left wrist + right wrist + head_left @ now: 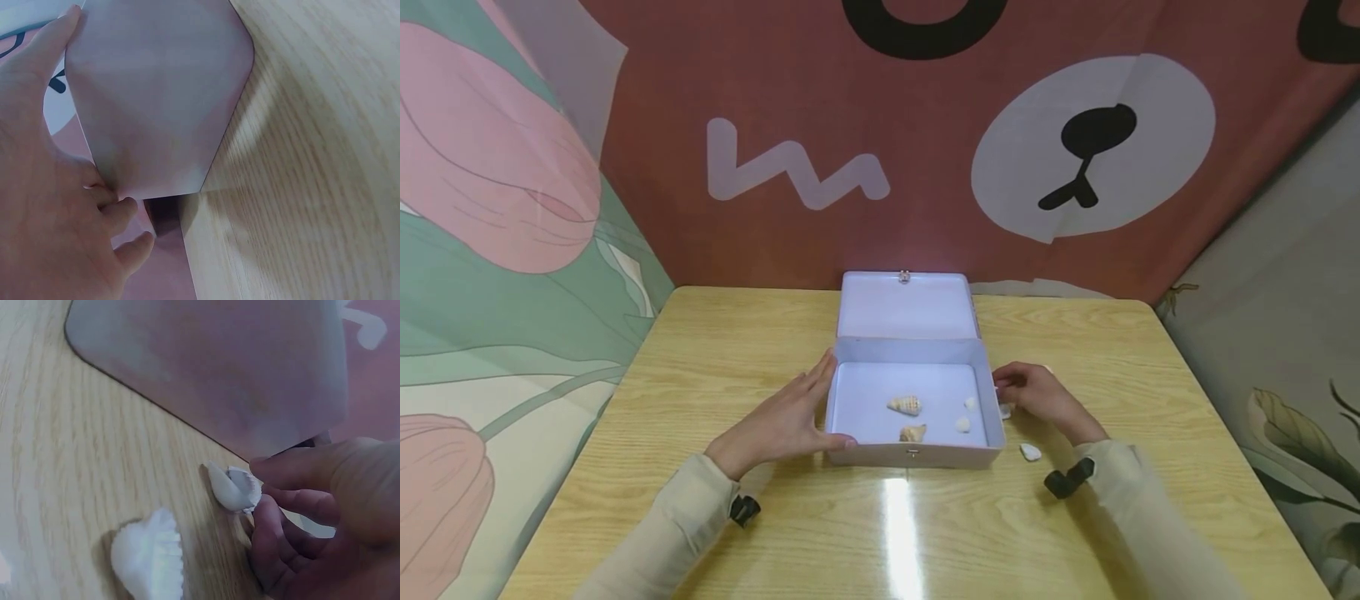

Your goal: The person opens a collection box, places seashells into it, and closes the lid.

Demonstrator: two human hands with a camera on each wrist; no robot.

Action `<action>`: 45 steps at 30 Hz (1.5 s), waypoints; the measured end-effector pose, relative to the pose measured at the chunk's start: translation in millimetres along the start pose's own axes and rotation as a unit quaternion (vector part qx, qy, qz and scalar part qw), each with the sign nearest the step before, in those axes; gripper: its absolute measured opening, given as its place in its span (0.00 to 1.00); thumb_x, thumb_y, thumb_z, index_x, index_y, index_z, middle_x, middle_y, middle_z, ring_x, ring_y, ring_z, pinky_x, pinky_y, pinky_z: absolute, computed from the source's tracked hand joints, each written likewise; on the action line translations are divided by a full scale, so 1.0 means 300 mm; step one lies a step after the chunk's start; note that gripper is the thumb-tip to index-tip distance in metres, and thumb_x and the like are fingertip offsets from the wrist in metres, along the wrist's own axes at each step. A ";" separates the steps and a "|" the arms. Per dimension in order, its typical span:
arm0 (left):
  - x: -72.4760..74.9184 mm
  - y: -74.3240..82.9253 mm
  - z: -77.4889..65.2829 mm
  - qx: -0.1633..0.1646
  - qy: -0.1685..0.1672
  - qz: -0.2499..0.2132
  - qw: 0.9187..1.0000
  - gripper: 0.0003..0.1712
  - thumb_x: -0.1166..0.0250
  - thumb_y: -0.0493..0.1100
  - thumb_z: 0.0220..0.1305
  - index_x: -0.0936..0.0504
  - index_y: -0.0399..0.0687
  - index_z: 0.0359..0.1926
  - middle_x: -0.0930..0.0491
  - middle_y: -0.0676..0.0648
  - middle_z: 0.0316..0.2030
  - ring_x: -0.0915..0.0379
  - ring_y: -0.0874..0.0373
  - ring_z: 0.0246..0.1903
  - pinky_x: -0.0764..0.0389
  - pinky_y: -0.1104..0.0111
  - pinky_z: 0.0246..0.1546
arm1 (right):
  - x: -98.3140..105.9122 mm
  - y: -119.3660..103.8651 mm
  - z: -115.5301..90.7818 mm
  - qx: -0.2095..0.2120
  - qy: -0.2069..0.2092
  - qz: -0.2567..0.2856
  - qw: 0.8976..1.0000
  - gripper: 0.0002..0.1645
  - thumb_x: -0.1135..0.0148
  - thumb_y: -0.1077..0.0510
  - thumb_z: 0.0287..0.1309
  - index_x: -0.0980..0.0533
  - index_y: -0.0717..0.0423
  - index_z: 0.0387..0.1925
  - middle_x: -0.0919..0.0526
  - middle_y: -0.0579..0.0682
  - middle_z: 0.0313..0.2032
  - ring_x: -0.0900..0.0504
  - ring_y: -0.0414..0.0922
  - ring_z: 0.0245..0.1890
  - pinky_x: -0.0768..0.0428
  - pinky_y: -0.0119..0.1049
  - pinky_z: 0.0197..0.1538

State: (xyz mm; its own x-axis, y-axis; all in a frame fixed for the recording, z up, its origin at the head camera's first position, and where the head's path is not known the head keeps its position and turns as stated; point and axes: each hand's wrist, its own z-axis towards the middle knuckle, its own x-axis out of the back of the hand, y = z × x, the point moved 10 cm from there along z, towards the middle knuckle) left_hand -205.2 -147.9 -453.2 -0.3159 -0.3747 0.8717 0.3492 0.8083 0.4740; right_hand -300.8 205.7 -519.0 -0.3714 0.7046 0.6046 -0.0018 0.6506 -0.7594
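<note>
A metal box point(880, 457), pale inside, stands with its hinged lid point(907, 304) raised at the back. My left hand point(786, 415) grips the box's left end, thumb over the front rim and fingers along the side; in the left wrist view its fingertips curl round the back corner. Inside lie a striped cone-shaped seashell point(907, 405), a tan seashell point(913, 433) and small white seashells point(962, 425). Right of the box, my right hand point(1037, 393) pinches a small white seashell point(231, 490) between thumb and fingertips, low over the table.
On the wooden table point(737, 333), a ribbed white seashell point(150, 556) lies near the right hand. Another white shell point(1030, 452) is by the right wrist. Printed cloth point(775, 242) hangs right behind the table's back edge.
</note>
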 end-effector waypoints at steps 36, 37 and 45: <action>-0.002 0.003 -0.001 -0.006 0.003 -0.003 1.000 0.78 0.33 0.83 0.57 0.61 0.39 0.86 0.70 0.44 0.87 0.54 0.38 0.85 0.46 0.45 0.86 | 0.038 -0.038 -0.067 0.025 -0.004 -0.048 0.999 0.12 0.35 0.61 0.73 0.16 0.66 0.49 0.11 0.57 0.39 0.18 0.43 0.37 0.18 0.33 0.39; -0.002 0.002 -0.002 -0.004 0.002 -0.002 1.000 0.78 0.34 0.83 0.57 0.61 0.39 0.86 0.71 0.45 0.87 0.55 0.39 0.85 0.47 0.45 0.86 | 0.044 -0.033 -0.073 0.022 -0.005 -0.035 0.999 0.12 0.36 0.61 0.74 0.16 0.67 0.49 0.11 0.57 0.39 0.18 0.43 0.36 0.17 0.33 0.37; -0.002 -0.002 -0.005 -0.005 0.002 0.004 1.000 0.78 0.35 0.84 0.57 0.61 0.40 0.86 0.72 0.46 0.87 0.56 0.41 0.86 0.48 0.47 0.86 | 0.075 0.007 -0.095 -0.013 -0.007 0.094 0.995 0.16 0.45 0.64 0.78 0.27 0.77 0.55 0.10 0.68 0.46 0.10 0.41 0.36 0.07 0.38 0.41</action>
State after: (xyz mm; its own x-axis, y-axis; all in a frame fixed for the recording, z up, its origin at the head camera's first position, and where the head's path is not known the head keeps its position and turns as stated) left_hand -203.9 -148.8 -453.6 -0.3088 -0.3707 0.8759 0.3597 0.8070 0.4684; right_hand -282.6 231.0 -499.9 -0.3762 0.8106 0.4487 0.0934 0.5150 -0.8521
